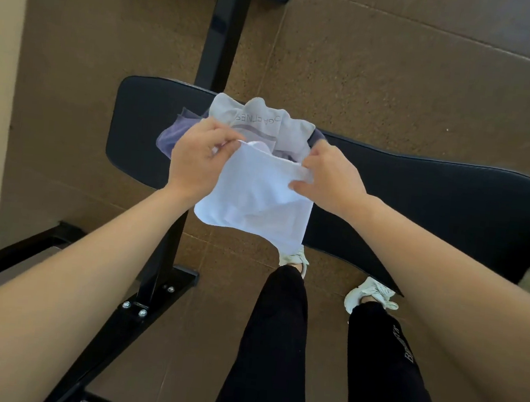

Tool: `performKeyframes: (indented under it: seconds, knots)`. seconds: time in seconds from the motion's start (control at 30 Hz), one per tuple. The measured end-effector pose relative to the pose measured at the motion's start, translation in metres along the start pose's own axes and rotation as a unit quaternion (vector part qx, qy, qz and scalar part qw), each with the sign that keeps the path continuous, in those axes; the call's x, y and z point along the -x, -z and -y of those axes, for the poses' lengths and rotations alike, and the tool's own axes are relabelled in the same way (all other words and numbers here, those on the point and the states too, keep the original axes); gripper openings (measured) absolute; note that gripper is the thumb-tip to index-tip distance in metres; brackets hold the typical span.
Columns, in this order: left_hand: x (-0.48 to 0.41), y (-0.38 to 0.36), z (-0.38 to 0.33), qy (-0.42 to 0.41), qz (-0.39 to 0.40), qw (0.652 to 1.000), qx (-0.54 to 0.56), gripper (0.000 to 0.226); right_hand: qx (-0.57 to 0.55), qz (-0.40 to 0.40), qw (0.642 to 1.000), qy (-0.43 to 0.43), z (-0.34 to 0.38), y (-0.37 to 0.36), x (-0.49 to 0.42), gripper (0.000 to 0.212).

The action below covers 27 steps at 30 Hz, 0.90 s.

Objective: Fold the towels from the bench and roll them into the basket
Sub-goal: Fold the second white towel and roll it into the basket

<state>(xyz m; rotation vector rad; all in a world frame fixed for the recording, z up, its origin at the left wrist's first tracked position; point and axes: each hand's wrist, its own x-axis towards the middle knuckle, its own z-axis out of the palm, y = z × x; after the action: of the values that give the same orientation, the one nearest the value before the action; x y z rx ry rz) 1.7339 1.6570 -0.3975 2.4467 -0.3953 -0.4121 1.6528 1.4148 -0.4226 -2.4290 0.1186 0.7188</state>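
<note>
Both hands — left [196, 157], right [331, 181] — pinch a limp, creased white towel [257, 200].

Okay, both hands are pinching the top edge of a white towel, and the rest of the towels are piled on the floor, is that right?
Not quite. The left hand and right hand do pinch the white towel by its top edge, but the other towels are piled on the black bench, not on the floor. The head view shows this.
</note>
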Motion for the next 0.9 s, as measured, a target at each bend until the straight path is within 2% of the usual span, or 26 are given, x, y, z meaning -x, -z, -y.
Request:
performKeyframes:
  seconds: [0.13, 0.33, 0.47, 0.57, 0.7, 0.83, 0.9]
  knots:
    - [0.007, 0.007, -0.018, 0.051, 0.028, 0.998, 0.000, 0.020, 0.000, 0.075, 0.996, -0.045, -0.033, 0.017, 0.051, 0.035]
    - [0.015, 0.012, -0.068, 0.019, 0.077, 0.996, -0.046, 0.022, 0.054, 0.082, 0.995, -0.026, -0.063, 0.049, 0.117, 0.032]
    - [0.010, 0.021, -0.100, 0.042, 0.038, 0.998, -0.029, 0.023, 0.139, 0.101, 0.984, -0.035, -0.092, 0.072, 0.150, 0.032]
    - [0.002, 0.033, -0.123, 0.044, -0.005, 0.999, -0.029, 0.021, 0.098, 0.086, 0.988, -0.080, -0.117, 0.096, 0.171, 0.016]
    - [-0.014, 0.043, -0.154, 0.051, -0.027, 0.998, 0.019, 0.018, 0.000, -0.013, 0.978, -0.209, -0.149, 0.135, 0.189, 0.011]
    - [-0.039, 0.044, -0.182, 0.040, -0.089, 0.994, 0.057, 0.019, -0.150, -0.166, 0.926, -0.305, -0.171, 0.177, 0.194, 0.016]
    - [-0.046, 0.046, -0.199, 0.012, -0.110, 0.993, 0.027, 0.023, -0.140, -0.240, 0.908, -0.313, -0.180, 0.194, 0.196, 0.020]
